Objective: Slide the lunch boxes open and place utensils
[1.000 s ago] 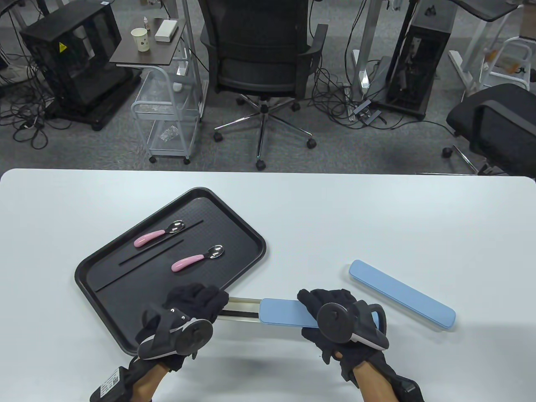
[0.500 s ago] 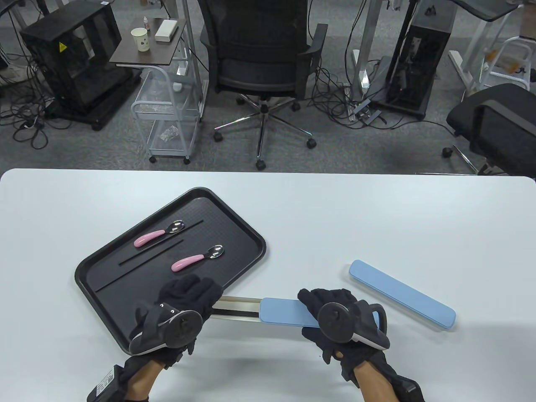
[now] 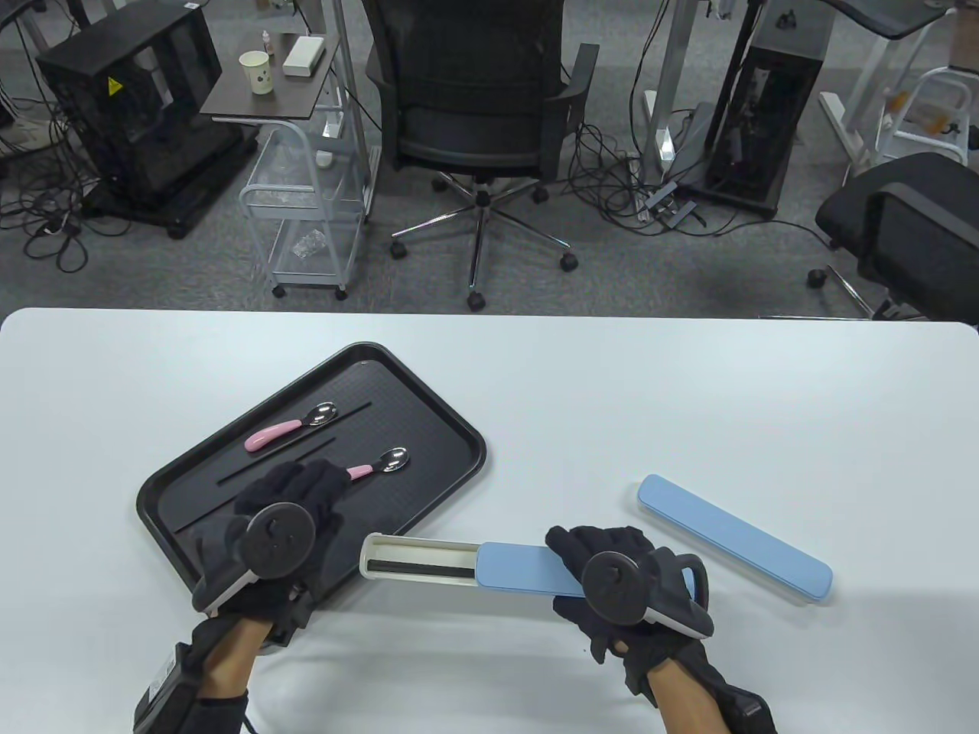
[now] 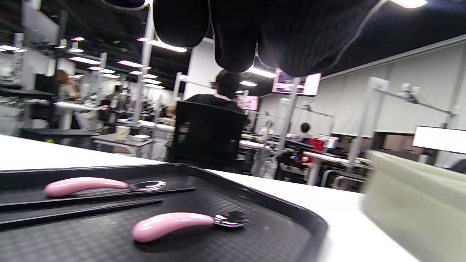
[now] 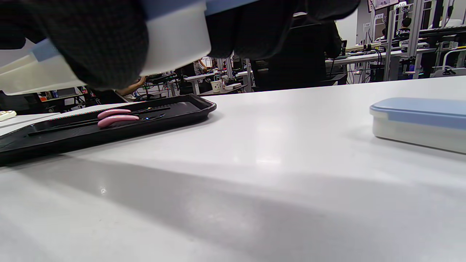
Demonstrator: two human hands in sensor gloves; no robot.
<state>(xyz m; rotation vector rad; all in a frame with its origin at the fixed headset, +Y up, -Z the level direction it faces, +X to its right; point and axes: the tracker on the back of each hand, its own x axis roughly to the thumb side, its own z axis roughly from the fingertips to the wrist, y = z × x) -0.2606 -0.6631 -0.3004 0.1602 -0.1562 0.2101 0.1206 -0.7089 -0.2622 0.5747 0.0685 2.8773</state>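
Note:
A blue-lidded lunch box (image 3: 524, 569) lies near the table's front, slid half open. Its white base (image 3: 413, 556) sticks out to the left, with a dark strip inside. My right hand (image 3: 589, 562) grips its right end; in the right wrist view my fingers (image 5: 91, 47) wrap the box. My left hand (image 3: 306, 485) hovers open over the black tray (image 3: 428, 432), fingers above the handle of the near pink spoon (image 3: 382, 462). In the left wrist view this spoon (image 4: 171, 223) lies below my fingertips (image 4: 233, 40), untouched. A second pink spoon (image 3: 291, 428) lies farther back.
A second lunch box (image 3: 734, 539) lies closed to the right, and also shows in the right wrist view (image 5: 418, 122). Thin black chopsticks (image 3: 279, 462) lie on the tray between the spoons. Office chairs and desks stand beyond the table's far edge.
My left hand let go of the box's white end and moved up and left over the tray, above the near spoon. The right hand and box have stayed put.

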